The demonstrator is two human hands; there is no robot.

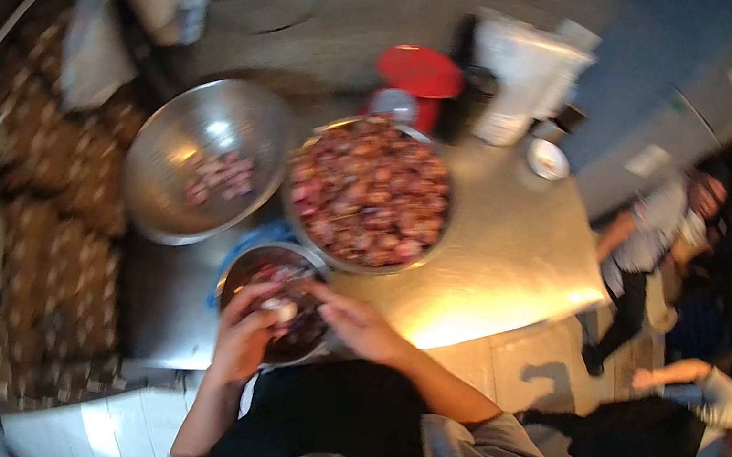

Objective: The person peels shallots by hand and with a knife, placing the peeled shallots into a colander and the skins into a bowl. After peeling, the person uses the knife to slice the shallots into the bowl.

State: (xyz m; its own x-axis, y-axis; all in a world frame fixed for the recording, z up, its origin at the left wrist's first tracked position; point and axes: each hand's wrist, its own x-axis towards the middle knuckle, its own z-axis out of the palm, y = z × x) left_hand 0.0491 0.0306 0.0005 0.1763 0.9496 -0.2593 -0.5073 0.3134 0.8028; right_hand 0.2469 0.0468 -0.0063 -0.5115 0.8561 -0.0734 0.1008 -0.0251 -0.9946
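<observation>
My left hand (241,338) is closed around a small pale shallot (283,310), above a steel bowl (227,288) with dark red skins in it. Beside it, my right hand (355,324) has its fingers drawn together close to the shallot; blur hides what is in them. A wide bowl heaped with unpeeled reddish shallots (370,192) stands just beyond my hands. To its left, a large shiny steel bowl (163,141) holds a small pile of peeled pinkish shallots (221,177).
Brown patterned sacks (58,274) are stacked at the left. On the steel table (509,243) stand a red container (419,73), a white bag (523,71) and a small white bowl (548,160). Two people (652,228) are at the right, near a tall metal cabinet.
</observation>
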